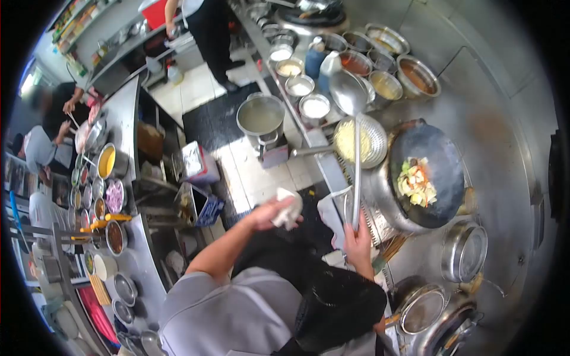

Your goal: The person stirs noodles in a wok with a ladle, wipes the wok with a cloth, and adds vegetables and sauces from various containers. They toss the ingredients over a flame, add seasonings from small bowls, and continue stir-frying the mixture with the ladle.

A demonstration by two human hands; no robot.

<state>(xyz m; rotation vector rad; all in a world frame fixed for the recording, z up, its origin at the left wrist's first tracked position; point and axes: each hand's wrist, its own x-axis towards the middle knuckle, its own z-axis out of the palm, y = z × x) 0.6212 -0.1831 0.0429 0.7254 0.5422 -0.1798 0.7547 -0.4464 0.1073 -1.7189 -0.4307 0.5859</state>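
Note:
My left hand is closed around a crumpled white cloth, held out over the floor. My right hand grips the end of a long-handled ladle. The ladle's round bowl points away from me, above the containers at the back of the range. To the right of that hand a black wok holds chopped vegetables and gives off some smoke or steam. Beyond the hand, beneath the ladle's handle, a perforated strainer holds pale yellow shreds, perhaps noodles.
Metal bowls of sauces and squeeze bottles line the range's back. A big stockpot stands ahead. On the left runs a counter with ingredient pots. Lidded pots sit right. Other people work nearby.

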